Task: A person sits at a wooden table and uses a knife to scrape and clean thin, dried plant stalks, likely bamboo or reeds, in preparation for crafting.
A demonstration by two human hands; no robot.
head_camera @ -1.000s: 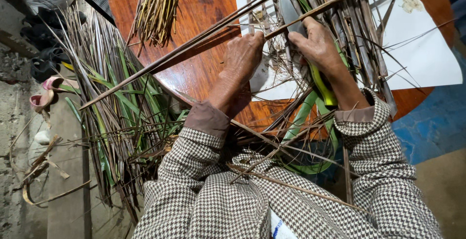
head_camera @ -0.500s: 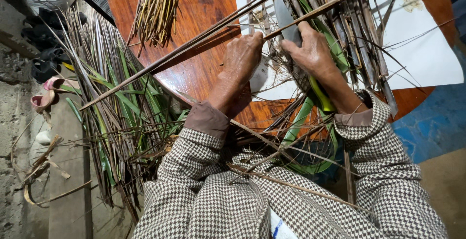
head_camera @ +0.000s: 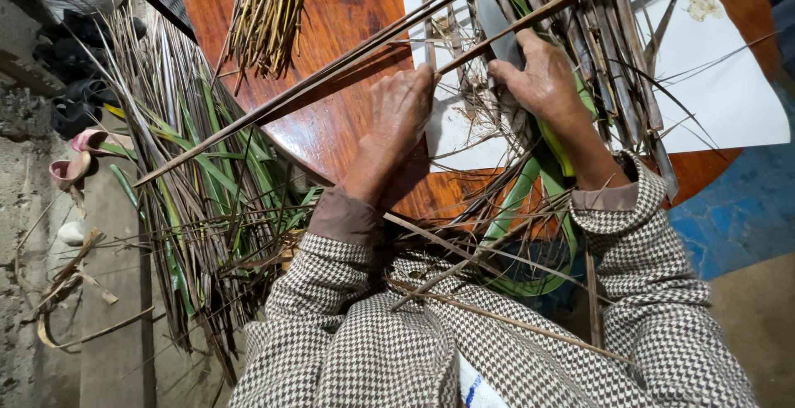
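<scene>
1. While both hands work over the round wooden table [head_camera: 331, 118], the left hand [head_camera: 397, 118] lies palm down on it, fingers pressed together on a long brown leaf stalk [head_camera: 331, 85] that runs slantwise across the table top.
2. Right hand [head_camera: 542, 85] is closed around a knife; the grey blade [head_camera: 494, 14] points away from the body and sits against the same stalk, just beside the left fingertips. The knife handle is hidden in the fist.
3. White sheet [head_camera: 720, 85] covers the far right part of the table, under a tangle of dry and green fronds.
4. Bundle of thin yellow sticks [head_camera: 265, 10] lies on the table's far left part, well apart from both hands.
5. Heap of long green and dry leaves [head_camera: 199, 201] lies on the ground to the left of the table; sandals [head_camera: 70, 168] lie further left.
6. Risk, judged: blade edge is very near the left fingers; a slip along the smooth stalk could cut them.
7. Risk, judged: the stalk overhangs the table edge unsupported, so uneven pressure could make it twist or split off line.
</scene>
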